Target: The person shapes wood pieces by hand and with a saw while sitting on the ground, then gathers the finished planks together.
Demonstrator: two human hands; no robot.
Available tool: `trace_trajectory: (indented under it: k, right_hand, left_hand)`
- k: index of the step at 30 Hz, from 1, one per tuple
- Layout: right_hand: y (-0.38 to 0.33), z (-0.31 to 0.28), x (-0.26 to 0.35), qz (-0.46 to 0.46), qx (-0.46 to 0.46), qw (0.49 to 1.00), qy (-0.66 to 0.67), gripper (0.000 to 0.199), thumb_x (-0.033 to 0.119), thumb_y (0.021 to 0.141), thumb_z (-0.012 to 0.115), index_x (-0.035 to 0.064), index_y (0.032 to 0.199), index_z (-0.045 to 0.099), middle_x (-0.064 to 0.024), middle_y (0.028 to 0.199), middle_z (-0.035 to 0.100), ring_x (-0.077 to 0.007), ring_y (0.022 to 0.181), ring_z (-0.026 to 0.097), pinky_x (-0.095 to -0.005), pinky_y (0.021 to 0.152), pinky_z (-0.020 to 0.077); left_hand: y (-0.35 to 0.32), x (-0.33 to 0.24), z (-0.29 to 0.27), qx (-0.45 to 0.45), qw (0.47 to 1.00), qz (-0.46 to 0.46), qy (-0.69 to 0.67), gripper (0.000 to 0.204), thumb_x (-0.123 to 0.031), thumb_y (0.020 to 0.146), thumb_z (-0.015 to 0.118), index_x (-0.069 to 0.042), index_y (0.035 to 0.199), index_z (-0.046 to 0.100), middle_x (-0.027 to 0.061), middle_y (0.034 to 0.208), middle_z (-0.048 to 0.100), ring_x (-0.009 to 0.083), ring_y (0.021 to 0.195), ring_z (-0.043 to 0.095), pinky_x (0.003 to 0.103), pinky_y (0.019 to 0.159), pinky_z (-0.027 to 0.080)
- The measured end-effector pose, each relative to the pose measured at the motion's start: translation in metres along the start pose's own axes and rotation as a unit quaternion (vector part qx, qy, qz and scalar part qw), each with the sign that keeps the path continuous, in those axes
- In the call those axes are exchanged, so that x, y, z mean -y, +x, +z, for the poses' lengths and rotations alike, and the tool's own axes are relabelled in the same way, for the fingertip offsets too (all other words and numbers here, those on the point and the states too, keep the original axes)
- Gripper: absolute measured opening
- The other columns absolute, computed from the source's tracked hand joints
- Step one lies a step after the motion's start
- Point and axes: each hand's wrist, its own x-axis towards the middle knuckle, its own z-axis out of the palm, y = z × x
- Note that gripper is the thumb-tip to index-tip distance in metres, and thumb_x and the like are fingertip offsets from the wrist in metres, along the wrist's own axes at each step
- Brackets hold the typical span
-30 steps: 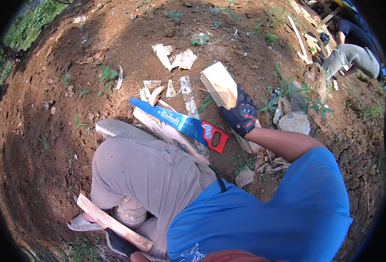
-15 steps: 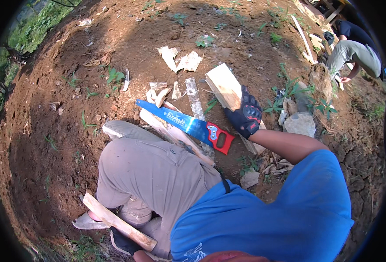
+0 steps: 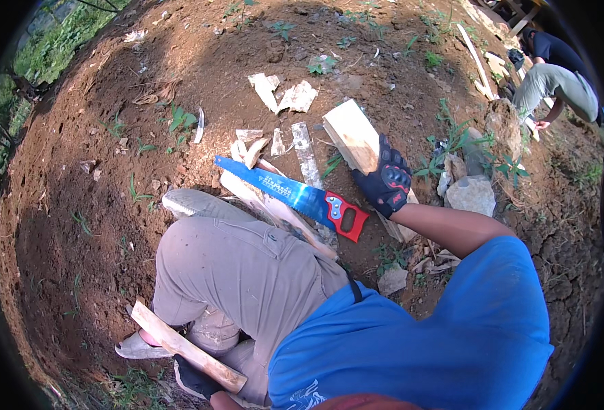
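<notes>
My right hand point(image 3: 386, 176), in a black glove, grips a pale, thick wooden board point(image 3: 352, 130) on the ground; the thumb lies at its near left side and the fingers reach over its far right side. A hand saw point(image 3: 281, 191) with a blue blade and red handle lies left of this hand, across a split length of wood point(image 3: 264, 205). At the lower left, my gloved left hand point(image 3: 196, 379) is closed around the lower end of a narrow wooden slat point(image 3: 186, 347). The slat partly hides its fingers.
Wood offcuts point(image 3: 297, 97), bark strips and a flat narrow strip point(image 3: 306, 156) lie on the brown soil. A grey rock point(image 3: 470, 195) sits right of my right arm. Another person point(image 3: 554, 78) crouches at the upper right, a hand near the ground. My bent leg point(image 3: 227, 273) is at centre left.
</notes>
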Motion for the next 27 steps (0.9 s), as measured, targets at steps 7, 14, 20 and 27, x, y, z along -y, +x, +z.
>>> trace_trajectory:
  k: [7,14,20,27]
  right_hand:
    - [0.000,0.003,0.000,-0.014,-0.015,1.000,-0.015,0.108,0.054,0.084,0.078,0.0076,0.168,0.029,-0.0224,0.144,0.057,-0.0400,0.132,0.059,-0.0555,0.111,0.0447]
    - [0.000,0.005,0.000,-0.010,-0.038,0.999,-0.010,0.105,0.048,0.083,0.082,0.0049,0.165,0.033,-0.0232,0.139,0.061,-0.0421,0.127,0.061,-0.0556,0.107,0.0480]
    - [-0.001,0.008,-0.001,-0.017,-0.051,0.998,-0.012,0.105,0.048,0.082,0.082,0.0046,0.165,0.034,-0.0238,0.137,0.061,-0.0421,0.126,0.061,-0.0550,0.106,0.0489]
    - [-0.001,0.005,0.002,-0.018,-0.024,1.000,-0.005,0.107,0.051,0.084,0.078,0.0047,0.168,0.029,-0.0230,0.142,0.057,-0.0403,0.130,0.058,-0.0558,0.110,0.0446]
  left_hand:
    - [0.016,0.033,-0.005,-0.007,0.999,0.010,-0.033,0.053,-0.042,0.112,0.058,0.007,0.120,0.075,0.0131,0.107,0.077,0.0223,0.091,0.069,0.038,0.087,0.058]
    - [0.004,0.015,-0.001,-0.016,0.998,0.029,0.052,0.057,-0.047,0.113,0.053,0.005,0.118,0.076,0.0172,0.101,0.078,0.0241,0.086,0.070,0.041,0.081,0.058]
    - [-0.006,-0.005,0.005,-0.044,0.991,0.044,0.116,0.054,-0.042,0.116,0.048,0.005,0.122,0.074,0.0178,0.103,0.078,0.0253,0.087,0.072,0.040,0.081,0.059]
    - [0.004,0.012,0.001,-0.023,0.993,0.056,0.105,0.050,-0.037,0.118,0.044,0.004,0.130,0.070,0.0182,0.106,0.077,0.0257,0.091,0.073,0.040,0.083,0.060]
